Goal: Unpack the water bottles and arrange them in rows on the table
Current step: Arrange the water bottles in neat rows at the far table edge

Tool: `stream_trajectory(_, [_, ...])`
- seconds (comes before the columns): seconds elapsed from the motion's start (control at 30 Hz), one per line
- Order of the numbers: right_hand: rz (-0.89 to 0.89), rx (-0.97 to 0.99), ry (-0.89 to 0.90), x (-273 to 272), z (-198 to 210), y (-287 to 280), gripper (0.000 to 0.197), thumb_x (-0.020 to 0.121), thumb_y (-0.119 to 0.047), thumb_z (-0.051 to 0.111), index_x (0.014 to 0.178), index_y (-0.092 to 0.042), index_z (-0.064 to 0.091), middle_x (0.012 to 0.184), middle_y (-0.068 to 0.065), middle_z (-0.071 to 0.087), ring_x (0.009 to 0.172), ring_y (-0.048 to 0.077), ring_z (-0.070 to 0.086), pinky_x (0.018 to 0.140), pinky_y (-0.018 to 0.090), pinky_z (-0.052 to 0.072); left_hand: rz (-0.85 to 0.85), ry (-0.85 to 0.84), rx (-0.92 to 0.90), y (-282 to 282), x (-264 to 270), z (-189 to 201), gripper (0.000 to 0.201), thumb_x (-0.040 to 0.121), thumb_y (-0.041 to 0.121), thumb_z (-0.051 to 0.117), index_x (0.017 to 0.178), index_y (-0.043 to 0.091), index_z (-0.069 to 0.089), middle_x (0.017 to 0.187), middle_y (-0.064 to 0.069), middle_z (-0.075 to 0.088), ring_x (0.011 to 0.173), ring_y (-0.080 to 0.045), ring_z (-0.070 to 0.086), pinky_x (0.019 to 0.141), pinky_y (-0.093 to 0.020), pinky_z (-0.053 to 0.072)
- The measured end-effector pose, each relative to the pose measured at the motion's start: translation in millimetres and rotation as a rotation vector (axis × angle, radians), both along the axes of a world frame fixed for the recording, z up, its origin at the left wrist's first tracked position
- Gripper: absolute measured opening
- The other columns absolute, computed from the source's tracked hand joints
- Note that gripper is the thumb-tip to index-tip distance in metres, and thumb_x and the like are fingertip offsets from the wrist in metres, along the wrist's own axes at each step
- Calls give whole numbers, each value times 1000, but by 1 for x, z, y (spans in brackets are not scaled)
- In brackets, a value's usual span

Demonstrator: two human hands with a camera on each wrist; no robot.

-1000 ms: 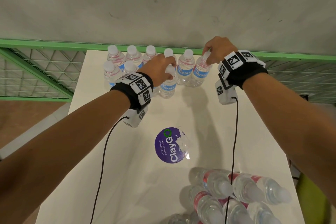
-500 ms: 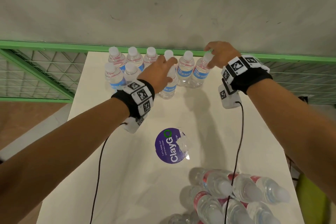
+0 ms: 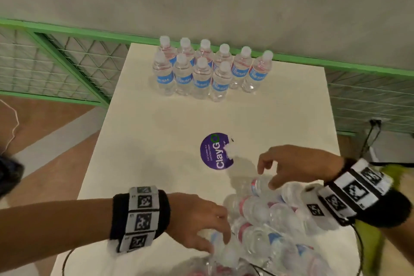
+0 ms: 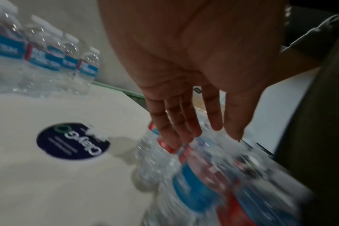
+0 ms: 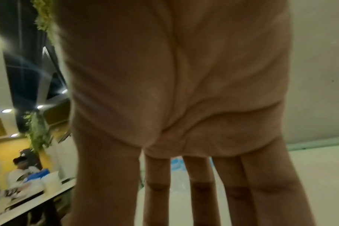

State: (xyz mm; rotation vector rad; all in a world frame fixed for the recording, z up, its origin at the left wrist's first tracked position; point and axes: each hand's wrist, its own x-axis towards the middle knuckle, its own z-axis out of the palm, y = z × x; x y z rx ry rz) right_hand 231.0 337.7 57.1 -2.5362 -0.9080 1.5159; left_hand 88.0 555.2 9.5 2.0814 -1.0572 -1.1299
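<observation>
Several clear water bottles [image 3: 201,76] with blue labels stand in two rows at the far end of the white table [image 3: 156,163]; the left wrist view shows them too [image 4: 48,61]. A pack of bottles [image 3: 268,219] lies on its side at the near right. My left hand [image 3: 218,243] reaches onto the pack's near-left bottle, fingers [image 4: 174,130] straight and touching it. My right hand [image 3: 266,178] hovers over the pack's far end with fingers [image 5: 157,191] spread, holding nothing.
A round purple sticker [image 3: 216,151] lies mid-table, just beyond the pack. A green mesh railing [image 3: 78,36] and a grey wall run behind the table. Black wrist cables hang at the table's near edge. A person sits at another table [image 5: 21,172], far off.
Both hands let go of the standing bottles at the far end and pulled back to the pack at the near right. The front row holds one more bottle.
</observation>
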Motion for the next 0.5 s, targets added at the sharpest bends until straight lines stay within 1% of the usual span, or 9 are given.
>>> stream_trajectory(0.07, [30, -25, -19, -32, -6, -10, 39, 75, -31, 75, 110, -32, 58, 106, -9, 49, 95, 10, 53, 87, 27, 45, -38, 17, -16, -3, -24, -1, 36, 90, 35, 55, 125, 30, 46, 120, -1, 44, 108, -22, 48, 84, -41, 47])
stream_trajectory(0.1, [14, -17, -60, -43, -9, -14, 41, 75, -30, 75, 112, -31, 57, 110, -6, 47, 96, 14, 53, 83, 25, 45, -52, 16, -7, -5, -36, -3, 39, 90, 36, 56, 126, 31, 44, 121, 0, 44, 109, -22, 47, 84, -41, 47])
stream_trajectory(0.13, [-11, -3, -111, -51, -11, -17, 42, 76, -28, 75, 113, -29, 56, 111, -5, 45, 94, 16, 53, 75, 20, 44, -59, 5, 11, -7, -45, -4, 40, 89, 36, 56, 127, 31, 44, 122, 0, 43, 110, -22, 47, 84, -40, 46])
stream_trajectory(0.17, [-39, 9, -162, -56, -14, -18, 41, 77, -26, 74, 114, -27, 56, 109, -4, 42, 90, 16, 52, 66, 15, 40, -56, -17, 34, -8, -54, -7, 40, 89, 36, 56, 127, 29, 43, 124, -1, 42, 110, -23, 47, 83, -40, 46])
stream_trajectory(0.2, [-71, 19, -207, -60, -16, -19, 40, 77, -23, 74, 113, -25, 56, 106, -4, 40, 87, 15, 49, 62, 14, 36, -40, -40, 59, -10, -62, -8, 40, 90, 37, 55, 126, 27, 43, 126, -1, 42, 110, -24, 47, 83, -40, 45])
stream_trajectory(0.23, [-105, 32, -246, -63, -20, -20, 38, 78, -20, 73, 113, -23, 56, 104, -4, 38, 85, 15, 48, 61, 16, 34, -8, -77, 83, -13, -68, -10, 38, 91, 37, 53, 125, 25, 43, 127, -1, 41, 109, -24, 47, 82, -40, 45])
stream_trajectory(0.33, [-193, 77, -325, -68, -28, -22, 28, 81, -13, 67, 107, -19, 59, 99, -2, 39, 87, 18, 51, 72, 20, 35, 151, -210, 118, -25, -79, -8, 35, 93, 42, 47, 118, 18, 41, 123, -1, 41, 101, -23, 47, 76, -38, 44])
stream_trajectory(0.4, [-234, 94, -343, -68, -30, -22, 24, 82, -13, 64, 104, -19, 60, 98, -2, 41, 89, 20, 52, 73, 21, 36, 238, -284, 135, -38, -79, -4, 37, 93, 44, 46, 115, 15, 38, 119, 0, 40, 97, -21, 45, 72, -36, 41])
stream_trajectory(0.5, [-278, 103, -355, -62, -28, -16, 24, 81, -11, 64, 104, -17, 61, 95, -2, 43, 88, 17, 47, 71, 20, 35, 254, -358, 142, -57, -73, 0, 39, 93, 39, 48, 121, 16, 34, 124, -3, 36, 103, -23, 43, 74, -40, 44])
